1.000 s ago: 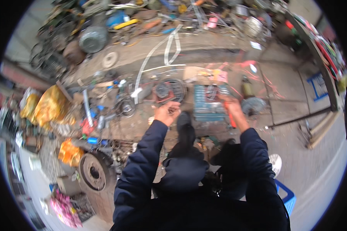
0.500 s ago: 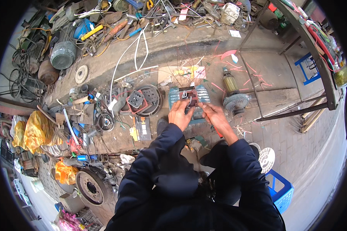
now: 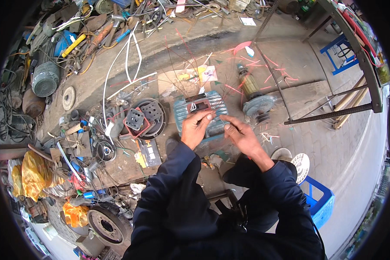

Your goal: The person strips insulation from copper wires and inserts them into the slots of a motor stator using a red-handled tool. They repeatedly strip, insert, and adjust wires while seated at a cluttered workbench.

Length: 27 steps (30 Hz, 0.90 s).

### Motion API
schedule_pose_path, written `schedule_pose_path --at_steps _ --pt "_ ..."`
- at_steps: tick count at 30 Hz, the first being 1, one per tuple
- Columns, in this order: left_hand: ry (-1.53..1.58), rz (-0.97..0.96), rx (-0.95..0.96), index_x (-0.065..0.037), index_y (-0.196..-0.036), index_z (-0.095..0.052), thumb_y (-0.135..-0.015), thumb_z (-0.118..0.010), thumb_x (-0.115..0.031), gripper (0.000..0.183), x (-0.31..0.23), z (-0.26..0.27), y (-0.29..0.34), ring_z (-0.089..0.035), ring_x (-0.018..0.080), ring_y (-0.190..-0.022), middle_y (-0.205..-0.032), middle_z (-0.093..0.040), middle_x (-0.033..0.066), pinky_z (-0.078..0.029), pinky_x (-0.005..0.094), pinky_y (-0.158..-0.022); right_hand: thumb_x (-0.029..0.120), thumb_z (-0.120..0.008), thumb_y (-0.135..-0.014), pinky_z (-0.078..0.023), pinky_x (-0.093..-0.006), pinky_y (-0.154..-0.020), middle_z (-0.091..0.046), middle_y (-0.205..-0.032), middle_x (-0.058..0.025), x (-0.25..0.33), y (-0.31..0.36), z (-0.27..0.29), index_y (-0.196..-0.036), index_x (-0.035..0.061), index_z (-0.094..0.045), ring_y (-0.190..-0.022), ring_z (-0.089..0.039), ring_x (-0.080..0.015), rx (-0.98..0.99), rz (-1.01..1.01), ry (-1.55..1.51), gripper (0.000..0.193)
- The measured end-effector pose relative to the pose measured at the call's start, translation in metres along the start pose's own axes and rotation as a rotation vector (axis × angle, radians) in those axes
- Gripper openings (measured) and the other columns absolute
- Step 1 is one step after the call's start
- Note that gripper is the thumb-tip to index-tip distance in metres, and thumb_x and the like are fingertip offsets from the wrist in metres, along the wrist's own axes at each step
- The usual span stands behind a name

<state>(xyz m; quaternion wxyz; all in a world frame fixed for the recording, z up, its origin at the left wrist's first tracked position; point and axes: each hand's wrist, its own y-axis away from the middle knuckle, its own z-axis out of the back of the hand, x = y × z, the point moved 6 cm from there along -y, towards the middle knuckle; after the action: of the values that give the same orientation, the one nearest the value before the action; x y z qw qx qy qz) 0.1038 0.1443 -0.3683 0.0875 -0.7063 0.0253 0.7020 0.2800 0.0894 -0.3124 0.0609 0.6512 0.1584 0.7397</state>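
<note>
In front of me on the ground lies a blue-green ribbed motor housing (image 3: 180, 113) with a reddish-brown terminal box (image 3: 209, 104) on its upper side. Pale wire ends (image 3: 196, 106) show in the box's opening. Over the housing, my left hand (image 3: 194, 131) is closed in a pinch on what looks like a thin wire. My right hand (image 3: 243, 138), just to its right, has thumb and fingers together; what they hold is too small to tell. To the right of the housing lies a rotor (image 3: 252, 86) with a grey end cover (image 3: 259, 106).
Left of the housing is a round metal part (image 3: 161, 123) with a dark block with holes (image 3: 134, 118). Scrap, cables and a grey motor (image 3: 45, 79) crowd the left. A metal frame (image 3: 329, 117) stands at right, a blue crate (image 3: 323, 208) near my right arm.
My right hand has drawn back slightly from the terminal box, and its red-handled tool no longer shows clearly. My left hand has shifted off the box opening. The view has turned a little.
</note>
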Motion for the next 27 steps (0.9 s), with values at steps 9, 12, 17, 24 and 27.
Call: schedule_pose_path --at_steps 9,12,17,24,27 --pt "-0.461 -0.058 0.139 -0.008 -0.144 -0.064 -0.11 -0.052 -0.022 0.038 -0.017 0.001 0.001 -0.064 0.0269 -0.101 -0.119 -0.075 0.0161 -0.049 0.0401 -0.098 0.02 -0.061 -0.109 -0.053 -0.0284 -0.079 -0.069 -0.103 -0.0036 0.003 -0.016 -0.012 -0.145 0.0054 -0.062 -0.083 -0.061 -0.0112 0.011 -0.011 -0.044 0.04" --pt "-0.357 -0.032 0.143 -0.005 -0.157 -0.047 -0.109 -0.049 -0.015 0.049 -0.009 0.002 0.003 -0.063 0.0317 -0.127 -0.136 -0.065 0.019 -0.046 0.0411 -0.112 0.021 -0.062 -0.108 -0.054 -0.0278 -0.081 -0.071 -0.11 -0.0029 -0.009 -0.018 -0.018 -0.143 0.0068 -0.064 -0.083 -0.061 -0.011 0.01 0.009 -0.156 0.038" --pt "0.182 0.008 0.004 0.006 -0.16 -0.031 -0.113 -0.045 -0.032 0.063 -0.007 0.011 -0.004 -0.07 0.0321 -0.11 -0.138 -0.064 0.0233 -0.051 0.0436 -0.106 0.019 -0.06 -0.11 -0.056 -0.0315 -0.091 -0.072 -0.118 -0.0012 -0.023 -0.018 -0.026 -0.146 0.0145 -0.065 -0.095 -0.061 -0.0102 0.098 0.029 -0.186 0.037" --pt "0.33 0.179 -0.273 -0.002 -0.151 -0.052 -0.106 -0.053 -0.016 0.047 -0.005 0.037 -0.006 -0.072 0.0222 -0.096 -0.122 -0.074 0.0184 -0.055 0.0294 -0.081 0.027 -0.055 -0.112 -0.042 -0.0245 -0.058 -0.058 -0.086 0.0042 -0.044 -0.007 -0.022 -0.151 0.0103 -0.059 -0.068 -0.048 -0.006 0.033 -0.085 -0.412 0.042" --pt "0.028 0.154 -0.078 -0.003 -0.136 -0.067 -0.102 -0.059 -0.005 0.035 -0.006 0.028 -0.001 -0.07 0.0181 -0.09 -0.115 -0.075 0.0152 -0.054 0.0253 -0.071 0.029 -0.055 -0.112 -0.04 -0.0241 -0.054 -0.057 -0.082 0.0046 -0.046 -0.004 -0.024 -0.15 0.0119 -0.06 -0.064 -0.046 -0.0054 0.042 -0.097 -0.428 0.042"
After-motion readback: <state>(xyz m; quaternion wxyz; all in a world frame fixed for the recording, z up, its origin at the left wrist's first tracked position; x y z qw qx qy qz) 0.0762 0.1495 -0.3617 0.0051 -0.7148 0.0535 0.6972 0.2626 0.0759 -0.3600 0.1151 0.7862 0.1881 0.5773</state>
